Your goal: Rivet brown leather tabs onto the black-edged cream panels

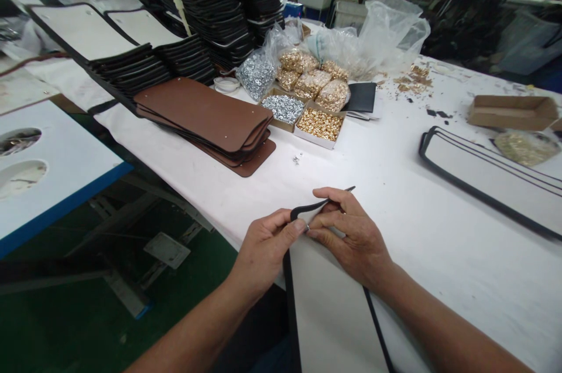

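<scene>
A long panel with a light grey face and black edges lies at the table's near edge, its far end curled up. My left hand is closed on the curled end, thumb on the grey face. My right hand pinches a tiny shiny metal fastener against that face, right beside my left thumb. Its upper fingers rest behind the bent edge. Beyond my hands, a few loose silver fasteners lie on the white tabletop.
Brown panels are stacked at left, before tall black piles. Open boxes hold silver washers and gold fasteners, with filled bags behind. More grey panels and a cardboard tray lie at right.
</scene>
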Demonstrator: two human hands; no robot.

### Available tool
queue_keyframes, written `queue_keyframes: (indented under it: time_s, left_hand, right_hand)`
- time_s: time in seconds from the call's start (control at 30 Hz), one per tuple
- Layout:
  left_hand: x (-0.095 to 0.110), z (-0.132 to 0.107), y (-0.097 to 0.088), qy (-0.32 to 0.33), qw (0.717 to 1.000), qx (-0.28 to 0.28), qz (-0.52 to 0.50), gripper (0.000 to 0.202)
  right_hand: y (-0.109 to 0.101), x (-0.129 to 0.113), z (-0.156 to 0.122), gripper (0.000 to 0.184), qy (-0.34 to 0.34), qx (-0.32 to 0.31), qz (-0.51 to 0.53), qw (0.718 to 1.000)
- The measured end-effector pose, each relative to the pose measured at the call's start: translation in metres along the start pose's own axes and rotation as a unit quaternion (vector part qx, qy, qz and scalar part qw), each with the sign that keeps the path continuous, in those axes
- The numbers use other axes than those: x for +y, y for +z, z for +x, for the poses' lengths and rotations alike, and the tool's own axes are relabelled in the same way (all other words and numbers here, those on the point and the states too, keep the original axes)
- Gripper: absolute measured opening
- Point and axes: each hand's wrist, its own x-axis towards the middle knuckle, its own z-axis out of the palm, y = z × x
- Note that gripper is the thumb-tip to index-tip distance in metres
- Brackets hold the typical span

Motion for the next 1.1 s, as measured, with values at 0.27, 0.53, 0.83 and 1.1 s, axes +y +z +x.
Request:
queue_keyframes:
  time_s: [0.27, 0.53, 0.83, 1.1]
  left_hand:
    - [0.002, -0.001, 0.003, 0.029, 0.996, 0.022, 0.082, 0.025]
    - [-0.001, -0.003, 0.006, 0.084, 0.985, 0.049, 0.140, 0.024]
    - [-0.011, -0.004, 0.008, 0.155, 0.960, 0.080, 0.220, 0.018]
    - [-0.015, -0.005, 0.011, 0.180, 0.950, 0.086, 0.242, 0.019]
  right_hand:
    - [0.001, -0.004, 0.002, 0.014, 0.011, 0.035, -0.028, 0.999]
    - [-0.007, -0.002, 0.001, 0.031, 0.005, -0.014, -0.109, 0.994]
    - [-0.013, -0.005, 0.001, 0.012, 0.014, -0.068, -0.172, 0.983]
    - [-0.018, 0.000, 0.004, 0.013, 0.048, -0.092, -0.095, 0.990]
